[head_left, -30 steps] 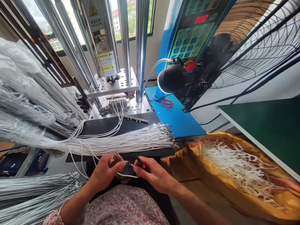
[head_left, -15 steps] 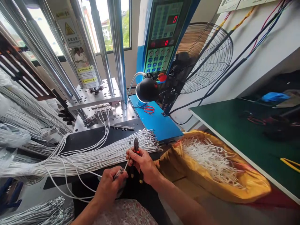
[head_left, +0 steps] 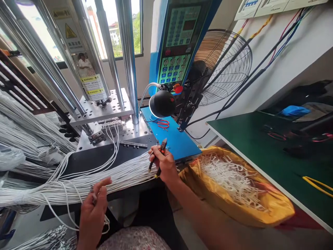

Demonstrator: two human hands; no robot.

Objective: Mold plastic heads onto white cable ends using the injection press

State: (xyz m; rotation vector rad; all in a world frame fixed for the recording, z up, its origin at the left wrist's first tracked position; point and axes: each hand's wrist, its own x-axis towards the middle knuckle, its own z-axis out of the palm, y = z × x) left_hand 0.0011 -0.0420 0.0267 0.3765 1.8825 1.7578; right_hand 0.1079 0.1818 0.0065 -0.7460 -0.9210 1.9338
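My right hand is closed round a pair of cutting pliers with dark jaws, orange marks and black handles. A white cable seems pinched in the same fingers, its small end rising beside the jaws. This hand is over the tip end of a thick bundle of white cables, covering many of the tips. My left hand, lower left in front of the bundle, has curled fingers with a small metallic bit between them. Loose white cables pass behind its wrist, one loop hanging beside it; the fingers partly hide the held ends.
Behind the bundle stands a press with steel columns, cables in its mould. A black lamp and red-handled scissors are on a blue plate. Right are a yellow sack of white scraps and a green table.
My hands have moved apart: the left went left and down, the right went up and right with the pliers over the bundle's tips. The view has shifted slightly.
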